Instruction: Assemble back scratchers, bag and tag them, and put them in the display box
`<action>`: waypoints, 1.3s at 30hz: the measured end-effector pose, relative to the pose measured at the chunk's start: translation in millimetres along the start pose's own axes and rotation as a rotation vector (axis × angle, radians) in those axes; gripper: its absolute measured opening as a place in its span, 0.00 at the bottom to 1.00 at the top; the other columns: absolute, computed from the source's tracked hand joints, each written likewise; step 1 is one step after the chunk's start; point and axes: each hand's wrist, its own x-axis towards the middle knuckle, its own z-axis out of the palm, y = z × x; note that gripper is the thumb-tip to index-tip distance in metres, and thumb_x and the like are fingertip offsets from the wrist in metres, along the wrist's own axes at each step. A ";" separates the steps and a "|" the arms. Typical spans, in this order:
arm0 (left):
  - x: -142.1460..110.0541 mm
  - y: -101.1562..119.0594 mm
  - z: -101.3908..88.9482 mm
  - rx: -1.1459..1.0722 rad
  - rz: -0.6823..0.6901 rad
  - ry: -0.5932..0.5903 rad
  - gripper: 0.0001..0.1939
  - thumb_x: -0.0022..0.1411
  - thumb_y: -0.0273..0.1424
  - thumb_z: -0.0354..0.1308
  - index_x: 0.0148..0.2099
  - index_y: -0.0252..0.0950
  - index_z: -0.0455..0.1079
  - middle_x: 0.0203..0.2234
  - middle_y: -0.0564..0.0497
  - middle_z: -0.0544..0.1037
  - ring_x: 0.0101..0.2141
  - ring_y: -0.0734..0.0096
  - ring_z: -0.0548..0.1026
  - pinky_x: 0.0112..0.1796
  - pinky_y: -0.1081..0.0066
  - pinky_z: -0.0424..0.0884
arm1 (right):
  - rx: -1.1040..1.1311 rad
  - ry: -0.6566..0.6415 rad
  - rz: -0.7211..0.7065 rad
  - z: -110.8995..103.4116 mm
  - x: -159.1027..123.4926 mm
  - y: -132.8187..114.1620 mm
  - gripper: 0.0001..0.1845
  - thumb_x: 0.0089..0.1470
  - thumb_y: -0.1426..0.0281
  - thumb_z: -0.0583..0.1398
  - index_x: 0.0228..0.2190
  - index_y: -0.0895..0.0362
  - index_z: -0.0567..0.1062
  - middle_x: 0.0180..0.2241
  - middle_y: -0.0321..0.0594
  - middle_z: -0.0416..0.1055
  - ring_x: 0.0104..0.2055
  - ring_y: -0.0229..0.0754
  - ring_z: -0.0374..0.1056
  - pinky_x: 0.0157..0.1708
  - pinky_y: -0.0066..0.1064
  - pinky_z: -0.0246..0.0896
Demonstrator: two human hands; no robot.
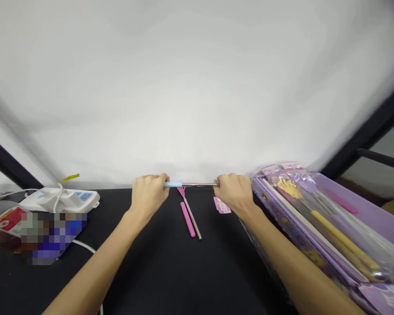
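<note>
A back scratcher (175, 184) with a light blue handle and thin metal rod is held level between both hands. My left hand (147, 195) is closed round the blue handle. My right hand (235, 192) is closed on the rod's other end, so any claw head there is hidden. Below it on the black table lies a pink claw head (181, 191) on a metal rod (192, 218). Beside that rod lies a separate pink handle (188, 219). A small pink card (222, 205) lies near my right hand.
A purple box (372, 201) of bagged back scratchers (341, 236) stands at the right. On the left are a white power strip (90, 197) with plugs and cables, and a partly blurred package (11, 222). A white wall (197, 109) rises behind the table.
</note>
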 end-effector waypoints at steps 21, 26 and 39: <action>0.4 -4.4 -3.7 -0.672 0.460 -0.260 0.16 0.71 0.36 0.46 0.55 0.41 0.68 0.40 0.48 0.78 0.39 0.66 0.75 0.40 0.71 0.67 | 0.924 -0.330 -0.427 -27.0 5.2 34.9 0.22 0.56 0.53 0.57 0.36 0.58 0.80 0.33 0.39 0.77 0.37 0.44 0.70 0.37 0.31 0.60; 1.2 2.1 -6.1 -0.798 0.429 -0.314 0.15 0.71 0.37 0.45 0.48 0.37 0.71 0.31 0.51 0.76 0.28 0.72 0.71 0.33 0.73 0.64 | 1.110 -0.232 -0.320 -26.2 5.3 37.6 0.21 0.54 0.54 0.60 0.38 0.59 0.77 0.30 0.41 0.77 0.36 0.44 0.72 0.40 0.33 0.64; -3.9 23.7 -9.7 -1.007 0.254 -0.436 0.18 0.71 0.41 0.42 0.50 0.38 0.68 0.23 0.56 0.70 0.22 0.76 0.66 0.27 0.74 0.63 | 1.274 -0.249 -0.335 -21.9 5.9 35.9 0.17 0.51 0.59 0.63 0.35 0.60 0.75 0.29 0.41 0.75 0.33 0.41 0.72 0.36 0.31 0.67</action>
